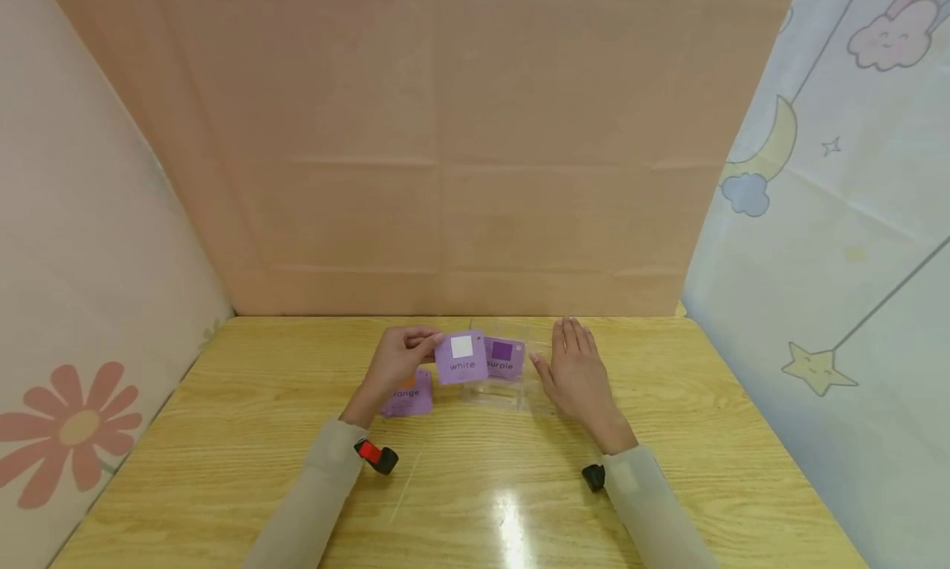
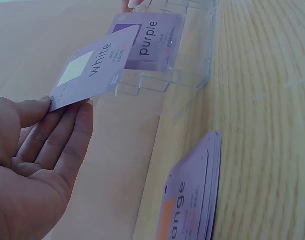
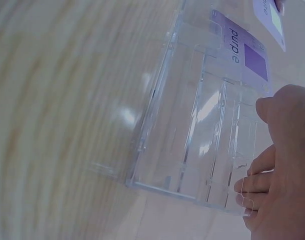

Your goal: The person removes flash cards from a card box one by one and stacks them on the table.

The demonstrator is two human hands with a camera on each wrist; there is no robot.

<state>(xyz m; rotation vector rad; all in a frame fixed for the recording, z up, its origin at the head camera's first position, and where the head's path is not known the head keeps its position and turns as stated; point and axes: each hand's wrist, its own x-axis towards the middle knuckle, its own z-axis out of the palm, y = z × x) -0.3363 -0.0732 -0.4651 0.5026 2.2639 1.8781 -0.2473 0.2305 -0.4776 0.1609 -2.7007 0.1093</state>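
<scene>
My left hand (image 1: 395,361) pinches a lilac flash card (image 1: 463,369), printed "white" under a white square, by its left edge between thumb and fingers. Its right edge overlaps a second card (image 1: 510,366), marked "purple", which leans in a clear plastic tiered holder (image 3: 165,187). The right hand (image 1: 580,378) is at the holder's right end, fingers extended along its side and thumb toward the purple card. Below the left hand a small stack of lilac cards (image 2: 195,185) lies on the table, its top one showing orange and partly hidden by the wrist.
The wooden table (image 1: 252,445) runs back to a plain tan backdrop (image 1: 438,165). Printed cloth walls stand on both sides, one with a pink flower (image 1: 77,429), the other with a yellow star (image 1: 819,371). A wrist camera (image 1: 383,460) sits on the left sleeve.
</scene>
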